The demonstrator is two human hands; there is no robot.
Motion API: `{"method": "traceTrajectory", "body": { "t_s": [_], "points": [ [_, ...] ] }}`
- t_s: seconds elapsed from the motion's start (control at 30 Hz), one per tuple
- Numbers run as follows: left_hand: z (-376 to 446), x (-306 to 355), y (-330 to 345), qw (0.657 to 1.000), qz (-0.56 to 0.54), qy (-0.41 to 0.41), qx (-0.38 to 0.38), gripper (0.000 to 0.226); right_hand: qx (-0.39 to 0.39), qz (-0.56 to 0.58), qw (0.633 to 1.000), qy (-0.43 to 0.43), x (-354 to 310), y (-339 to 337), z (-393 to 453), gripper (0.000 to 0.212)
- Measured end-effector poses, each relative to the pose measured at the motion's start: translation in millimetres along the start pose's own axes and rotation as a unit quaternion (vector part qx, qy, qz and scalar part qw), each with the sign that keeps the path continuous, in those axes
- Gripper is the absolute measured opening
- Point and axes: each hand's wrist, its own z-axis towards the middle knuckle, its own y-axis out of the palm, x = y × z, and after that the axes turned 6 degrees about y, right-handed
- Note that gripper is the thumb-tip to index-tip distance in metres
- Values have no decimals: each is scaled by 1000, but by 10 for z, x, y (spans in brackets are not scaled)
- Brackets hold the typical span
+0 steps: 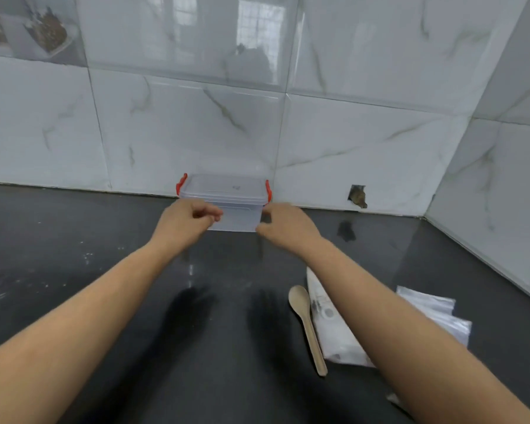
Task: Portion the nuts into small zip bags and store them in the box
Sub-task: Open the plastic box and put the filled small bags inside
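Left hand (pixel 185 217) at the left front corner of the box (pixel 227 198), fingers curled loosely; whether it touches the box is unclear, blurred. Box sits against the wall, lid on, red clips (pixel 181 184) closed, looks empty. Right hand (pixel 283 221) at the box's right front corner, grip hidden, cannot tell. Nearer than the box and to its right: wooden spoon (pixel 308 325), white pouch (pixel 334 325), stack of zip bags (pixel 438 316). No nuts portioned, no bag filled; everything left.

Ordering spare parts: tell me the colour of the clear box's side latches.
Red-orange latches on the clear plastic box, head view.
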Motion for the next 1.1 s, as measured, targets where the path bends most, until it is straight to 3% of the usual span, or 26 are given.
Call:
{"method": "traceTrajectory", "body": {
  "t_s": [0.13, 0.33, 0.47, 0.6, 0.83, 1.1],
  "points": [
    [349, -275, -89, 997, 62, -37, 42, 37, -33, 58, 996, 55, -18, 120, 701, 53],
    [665, -664, 10, 990, 97, -88, -53, 60, -83, -18, 993, 77, -27, 413, 1064, 62],
    [636, -690, 100, 993, 93, -68, -29, 57, -27, -78, 994, 73, -43, 532, 977, 53],
    [535, -645, 63, 995, 79, -59, 18, 51, 47, -142, 989, 15, -66, 452, 822, 31],
    [-123, -388, -246, 995, -3, -78, 60, 37, 34, -199, 978, -55, -189, 252, 156, 22],
    [-1139, -23, -291, 982, -124, -110, 94, 19, 32, -184, 982, -28, -374, 77, -916, 28]
  ]
}}
